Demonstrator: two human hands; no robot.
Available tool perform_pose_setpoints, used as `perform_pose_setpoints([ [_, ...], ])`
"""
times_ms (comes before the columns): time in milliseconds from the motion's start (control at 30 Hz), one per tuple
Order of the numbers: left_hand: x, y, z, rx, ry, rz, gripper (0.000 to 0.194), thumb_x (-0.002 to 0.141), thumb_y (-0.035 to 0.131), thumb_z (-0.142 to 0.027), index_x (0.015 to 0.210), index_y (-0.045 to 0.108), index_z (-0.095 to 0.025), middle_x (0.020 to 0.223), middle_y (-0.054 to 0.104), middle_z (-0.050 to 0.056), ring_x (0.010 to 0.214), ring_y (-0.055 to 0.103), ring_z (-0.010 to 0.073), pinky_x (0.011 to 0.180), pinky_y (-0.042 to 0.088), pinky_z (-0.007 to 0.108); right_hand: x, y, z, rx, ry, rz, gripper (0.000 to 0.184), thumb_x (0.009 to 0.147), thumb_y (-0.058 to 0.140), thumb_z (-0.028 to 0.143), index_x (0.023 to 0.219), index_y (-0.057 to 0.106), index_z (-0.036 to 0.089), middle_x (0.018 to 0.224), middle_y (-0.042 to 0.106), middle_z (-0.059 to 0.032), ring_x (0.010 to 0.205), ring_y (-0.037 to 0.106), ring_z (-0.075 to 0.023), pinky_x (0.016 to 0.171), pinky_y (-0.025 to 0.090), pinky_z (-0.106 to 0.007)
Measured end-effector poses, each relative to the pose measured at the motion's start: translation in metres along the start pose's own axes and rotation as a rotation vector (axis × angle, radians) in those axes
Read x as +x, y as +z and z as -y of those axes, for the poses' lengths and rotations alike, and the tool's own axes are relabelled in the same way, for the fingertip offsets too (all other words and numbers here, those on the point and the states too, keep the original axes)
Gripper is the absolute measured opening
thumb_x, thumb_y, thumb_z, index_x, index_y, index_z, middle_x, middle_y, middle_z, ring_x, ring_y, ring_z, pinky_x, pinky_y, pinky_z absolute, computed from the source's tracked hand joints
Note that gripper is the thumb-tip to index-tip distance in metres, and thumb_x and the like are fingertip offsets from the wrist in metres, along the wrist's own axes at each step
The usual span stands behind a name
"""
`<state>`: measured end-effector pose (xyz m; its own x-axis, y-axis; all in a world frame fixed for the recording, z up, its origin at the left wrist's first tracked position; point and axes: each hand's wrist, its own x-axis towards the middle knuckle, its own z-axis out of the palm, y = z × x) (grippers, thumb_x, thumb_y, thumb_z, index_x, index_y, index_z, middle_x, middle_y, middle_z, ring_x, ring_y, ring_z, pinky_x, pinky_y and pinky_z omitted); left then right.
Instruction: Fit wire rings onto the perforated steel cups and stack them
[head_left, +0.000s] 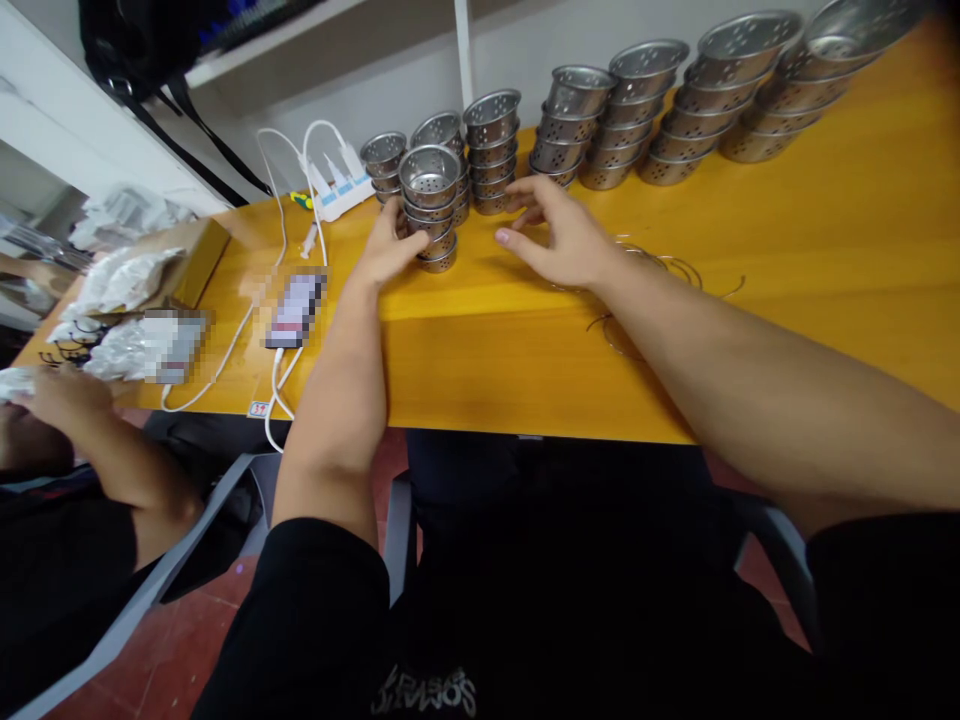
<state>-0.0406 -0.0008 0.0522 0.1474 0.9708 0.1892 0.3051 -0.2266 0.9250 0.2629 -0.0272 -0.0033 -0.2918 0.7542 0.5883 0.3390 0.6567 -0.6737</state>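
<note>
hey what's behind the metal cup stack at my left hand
Behind that cup stack, a left rear stack and a right rear stack partly show. The cup stack and your left hand cover parts of them; anything fully covered can't be seen.

Along the back of the table (495, 375) ran the row of stacked cups (626, 130), and out in front of its left end stood a lone stack (433, 200), the left hand (390, 250) wrapped round its left side! To that stack's right came the right hand (559, 230), clear of it, with wire loops (679, 263) either side of the right forearm (690, 335). Across to the left lay a phone (298, 305), a syringe (309, 241) behind it, a power strip (341, 195) behind that; farther left, a box (202, 262) with plastic bags (124, 285) heaped about it.
</note>
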Motion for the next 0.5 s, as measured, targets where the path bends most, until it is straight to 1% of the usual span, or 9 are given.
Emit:
perform_pose_setpoints([
  [133,-0.001,-0.023,0.001,0.041,0.020,0.024,0.046,0.078,0.087,-0.015,0.119,0.069,-0.026,0.128,0.088,-0.002,0.135,0.078,0.0242,0.134,0.062,0.046,0.001,0.000,-0.001,-0.001,0.005,0.000,0.086,0.093,0.077,0.095,0.155,0.064,0.038,0.142,0.075,-0.0117,0.115,0.079,-0.0401,0.116,0.062,-0.068],
  [200,-0.002,-0.037,0.004,0.108,0.018,-0.005,0.047,0.079,0.083,-0.015,0.122,0.070,-0.028,0.134,0.087,-0.001,0.136,0.078,0.0244,0.135,0.062,0.048,0.001,0.000,-0.001,-0.001,0.017,-0.001,0.086,0.092,0.077,0.095,0.156,0.063,0.039,0.142,0.075,-0.0112,0.115,0.078,-0.0402,0.117,0.061,-0.069],
  [267,-0.004,-0.051,0.009,0.175,-0.001,-0.052,0.047,0.078,0.078,-0.016,0.121,0.070,-0.031,0.139,0.087,0.002,0.137,0.080,0.0262,0.133,0.064,0.050,0.002,0.000,0.000,-0.003,0.020,-0.001,0.085,0.092,0.077,0.095,0.155,0.062,0.041,0.141,0.075,-0.0108,0.113,0.078,-0.0399,0.117,0.062,-0.069],
  [333,-0.005,-0.066,0.015,0.210,-0.007,-0.100,0.045,0.076,0.078,-0.020,0.119,0.069,-0.030,0.132,0.086,0.005,0.133,0.081,0.0290,0.129,0.067,0.054,0.002,0.000,0.000,-0.004,0.018,0.001,0.084,0.092,0.076,0.095,0.155,0.061,0.040,0.141,0.075,-0.0110,0.113,0.078,-0.0396,0.117,0.061,-0.069],
  [400,-0.005,-0.079,0.024,0.218,-0.003,-0.176,0.039,0.076,0.081,-0.026,0.112,0.067,-0.029,0.124,0.085,0.006,0.129,0.080,0.0306,0.126,0.068,0.056,0.002,0.001,0.000,-0.006,0.024,0.006,0.085,0.092,0.076,0.094,0.155,0.061,0.039,0.140,0.075,-0.0112,0.114,0.078,-0.0397,0.118,0.061,-0.068],
  [500,0.000,-0.092,0.038,0.199,0.004,-0.323,0.037,0.078,0.085,-0.034,0.106,0.062,-0.030,0.124,0.083,0.007,0.130,0.079,0.0308,0.127,0.067,0.056,0.002,0.001,-0.002,-0.008,0.038,0.018,0.087,0.091,0.078,0.095,0.155,0.061,0.040,0.139,0.075,-0.0107,0.116,0.078,-0.0400,0.118,0.061,-0.068],
])
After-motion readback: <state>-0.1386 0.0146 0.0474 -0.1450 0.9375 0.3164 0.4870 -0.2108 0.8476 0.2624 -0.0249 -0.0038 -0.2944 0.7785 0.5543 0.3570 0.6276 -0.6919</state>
